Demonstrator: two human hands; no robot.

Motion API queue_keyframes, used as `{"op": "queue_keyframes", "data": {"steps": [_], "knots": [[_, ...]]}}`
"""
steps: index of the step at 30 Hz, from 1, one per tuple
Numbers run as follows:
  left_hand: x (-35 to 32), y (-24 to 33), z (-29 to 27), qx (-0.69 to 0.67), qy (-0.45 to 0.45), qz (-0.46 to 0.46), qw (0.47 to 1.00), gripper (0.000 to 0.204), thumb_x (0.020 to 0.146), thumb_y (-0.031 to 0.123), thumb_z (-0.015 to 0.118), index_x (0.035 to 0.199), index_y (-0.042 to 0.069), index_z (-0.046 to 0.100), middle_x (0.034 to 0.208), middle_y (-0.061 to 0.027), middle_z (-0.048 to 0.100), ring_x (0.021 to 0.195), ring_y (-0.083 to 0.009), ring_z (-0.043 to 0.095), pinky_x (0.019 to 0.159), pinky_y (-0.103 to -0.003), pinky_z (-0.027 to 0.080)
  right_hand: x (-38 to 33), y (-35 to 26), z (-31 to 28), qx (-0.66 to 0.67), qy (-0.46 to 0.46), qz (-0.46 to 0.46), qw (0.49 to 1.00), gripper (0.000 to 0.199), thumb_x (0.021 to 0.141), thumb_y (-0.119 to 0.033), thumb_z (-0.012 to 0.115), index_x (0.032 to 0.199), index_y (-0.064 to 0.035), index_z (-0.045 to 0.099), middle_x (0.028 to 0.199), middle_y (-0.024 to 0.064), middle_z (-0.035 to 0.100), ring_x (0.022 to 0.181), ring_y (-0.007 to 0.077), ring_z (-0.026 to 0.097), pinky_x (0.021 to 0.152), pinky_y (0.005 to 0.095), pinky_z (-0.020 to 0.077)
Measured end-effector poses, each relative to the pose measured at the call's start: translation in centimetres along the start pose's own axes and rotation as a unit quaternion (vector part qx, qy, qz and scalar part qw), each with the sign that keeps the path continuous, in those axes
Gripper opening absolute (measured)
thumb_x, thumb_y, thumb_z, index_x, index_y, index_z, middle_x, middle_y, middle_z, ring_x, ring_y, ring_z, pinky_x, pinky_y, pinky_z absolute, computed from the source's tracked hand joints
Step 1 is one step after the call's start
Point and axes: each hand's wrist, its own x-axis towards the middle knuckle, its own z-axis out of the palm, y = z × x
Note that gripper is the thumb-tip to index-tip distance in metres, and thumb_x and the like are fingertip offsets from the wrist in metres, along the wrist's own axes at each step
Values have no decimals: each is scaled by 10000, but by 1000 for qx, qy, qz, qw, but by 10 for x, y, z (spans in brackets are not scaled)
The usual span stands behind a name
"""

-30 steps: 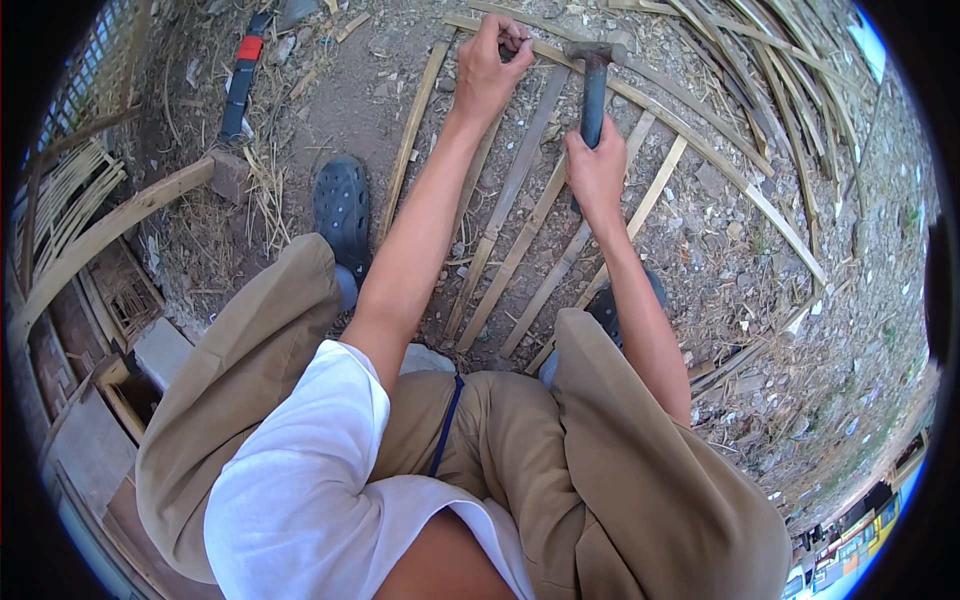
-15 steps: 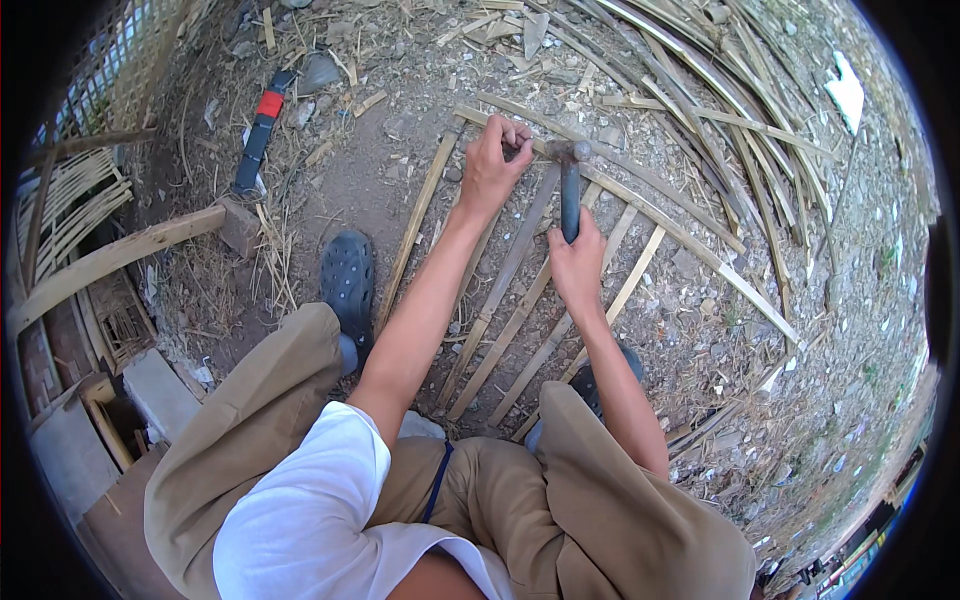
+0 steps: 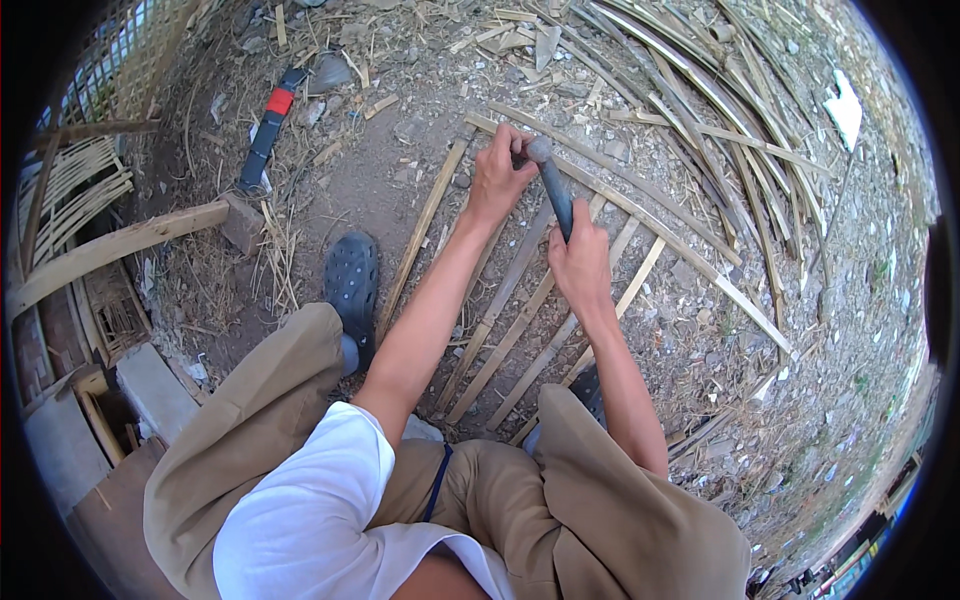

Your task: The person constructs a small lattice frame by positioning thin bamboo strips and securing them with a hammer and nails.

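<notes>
In my right hand (image 3: 581,262) is a hammer (image 3: 557,196), gripped by its dark handle. The hammer's head is right beside the fingertips of my left hand (image 3: 496,182). My left fingers are pinched together above the far end of a long wooden strip (image 3: 690,252); what they hold, if anything, is too small to make out. Several narrow wooden slats (image 3: 500,372) lie side by side on the ground, running from that strip back toward my legs. Another slat (image 3: 425,222) lies to the left of them, and a second long strip (image 3: 640,188) lies just beyond the first.
A pile of long, thin wooden strips (image 3: 735,130) lies at the far right. To the left rests a dark, long tool or sheath (image 3: 262,145) with a red band. A wooden beam (image 3: 120,255) meets a block (image 3: 240,225) near my left shoe (image 3: 350,285). Wood scraps litter the dirt.
The hammer head has swung left, from over the strip to beside my left fingers, and the handle now tilts. My left hand stays pinched near the strip's far end.
</notes>
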Motion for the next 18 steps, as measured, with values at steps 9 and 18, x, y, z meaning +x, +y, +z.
{"op": "queue_keyframes", "data": {"steps": [9,18], "knots": [[1,5,-1,-2,-11,-58,998,403,860,-44,818,1043,43,469,908,-134,683,790,-296,705,734,-393,579,-3,-6,5,29,-5,7,1000,204,974,-14,622,1118,40,488,728,344,628,753,590,676,674,599,500],[1,-1,3,-43,11,-4,999,405,897,-23,838,1023,38,458,940,-145,697,800,-255,712,738,-381,598,-4,-16,3,51,10,28,998,228,955,3,626,1129,57,489,749,359,649,793,606,687,686,627,511]]}}
